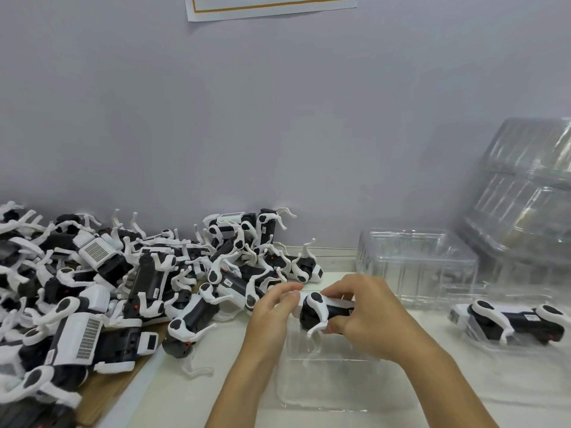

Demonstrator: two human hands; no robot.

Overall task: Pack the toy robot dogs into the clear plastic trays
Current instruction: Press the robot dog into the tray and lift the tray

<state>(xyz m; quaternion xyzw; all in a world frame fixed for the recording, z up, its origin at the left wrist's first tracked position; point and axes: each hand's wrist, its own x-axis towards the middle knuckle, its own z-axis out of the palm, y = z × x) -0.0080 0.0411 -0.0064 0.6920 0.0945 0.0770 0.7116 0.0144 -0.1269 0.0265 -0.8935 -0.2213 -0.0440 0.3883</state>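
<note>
A white bench (pixel 509 393) runs along a plain pale grey wall (pixel 278 118), with the lower edge of a paper sheet (pixel 272 6), bordered in orange, stuck high on the wall. At the bench's left end a brown board (pixel 105 393) carries a big heap (pixel 108 282) of black-and-white toy dogs, tangled, legs sticking up, spreading from the left edge to the back edge near the middle. At the back right stands a stack (pixel 417 267) of clear trays, and behind it, in the right corner, a taller pile (pixel 531 186) of trays leans against the wall. Near the right edge a packed dog (pixel 519 322) lies on its side in a clear tray. In the middle, near the front edge, an empty tray (pixel 333 381) lies flat. Just above its far end both hands hold one dog (pixel 321 313): a black body with white haunches bearing black ovals, a thin white leg curving down toward the tray. The left hand (pixel 275 310) pinches the dog's left end with fingers and thumb; the right hand (pixel 367 316) curls round its body from the right, the thumb underneath. The dog is lying sideways, not yet seated in the tray.
</note>
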